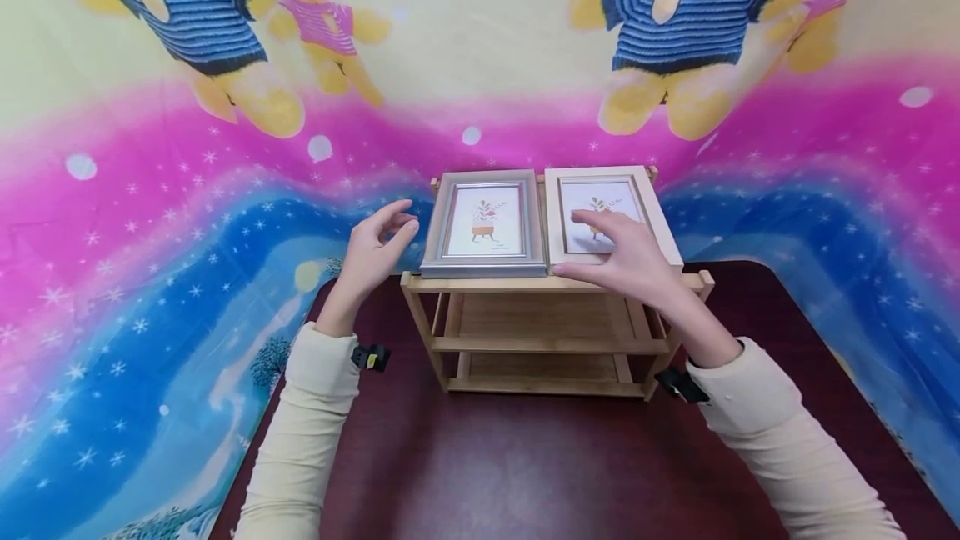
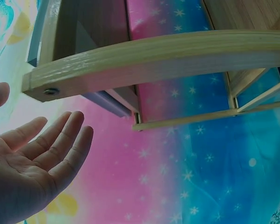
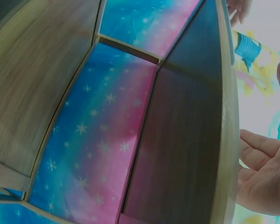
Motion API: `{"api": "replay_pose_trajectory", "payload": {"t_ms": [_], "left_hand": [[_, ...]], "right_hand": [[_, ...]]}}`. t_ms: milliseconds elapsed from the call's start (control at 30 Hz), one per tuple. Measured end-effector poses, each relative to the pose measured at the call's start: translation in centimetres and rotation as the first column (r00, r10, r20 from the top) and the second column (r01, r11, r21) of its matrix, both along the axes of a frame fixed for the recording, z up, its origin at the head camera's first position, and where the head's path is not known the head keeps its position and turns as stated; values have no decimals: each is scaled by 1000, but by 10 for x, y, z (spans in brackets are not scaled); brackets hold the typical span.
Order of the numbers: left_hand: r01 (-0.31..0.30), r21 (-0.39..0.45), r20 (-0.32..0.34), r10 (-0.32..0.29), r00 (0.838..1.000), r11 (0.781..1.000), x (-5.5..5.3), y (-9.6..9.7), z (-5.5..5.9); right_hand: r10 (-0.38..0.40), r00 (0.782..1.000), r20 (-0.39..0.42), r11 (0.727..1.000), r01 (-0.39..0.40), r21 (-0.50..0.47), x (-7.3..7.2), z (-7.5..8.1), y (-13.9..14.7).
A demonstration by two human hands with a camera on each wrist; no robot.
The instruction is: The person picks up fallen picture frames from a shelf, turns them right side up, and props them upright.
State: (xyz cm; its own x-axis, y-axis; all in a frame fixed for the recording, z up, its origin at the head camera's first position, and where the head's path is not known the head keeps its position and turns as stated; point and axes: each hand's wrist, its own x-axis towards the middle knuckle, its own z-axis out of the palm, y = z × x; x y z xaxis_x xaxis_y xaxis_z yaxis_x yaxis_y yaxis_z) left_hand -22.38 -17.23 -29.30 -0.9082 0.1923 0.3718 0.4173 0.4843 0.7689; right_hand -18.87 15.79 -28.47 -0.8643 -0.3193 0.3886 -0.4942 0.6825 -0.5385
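Two picture frames lie side by side on the top of a small wooden rack. The left one, a silver-grey picture frame, shows a plant print; the right one, a cream picture frame, has a similar print. My left hand hovers just left of the grey frame, fingers loosely bent and thumb apart, holding nothing. Over the cream frame is my right hand, thumb and fingers spread, covering part of its print. In the right wrist view, the right hand's relaxed fingers appear beyond the rack's edge.
The rack has lower wooden shelves and stands on a dark red table. Behind and beside it hangs a colourful cloth backdrop with teddy bears and snowflakes. Black wrist cameras sit at both cuffs.
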Motion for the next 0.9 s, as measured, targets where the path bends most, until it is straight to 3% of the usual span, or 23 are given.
{"api": "replay_pose_trajectory", "payload": {"t_ms": [233,500,767,900], "left_hand": [[-43,-33,126,47,991,999,-14,9,0],[-43,-55,230,55,972,998,-34,21,0],[-40,-68,368,63,928,997,-46,24,1],[-26,-58,379,46,924,998,-49,23,-2]], "right_hand": [[4,999,37,996,-8,91,-12,-1,-20],[-1,1000,-2,976,1,219,-19,1,-34],[-29,999,-45,956,41,289,-23,-1,-43],[-32,998,-46,952,44,301,-24,-2,-45]]}}
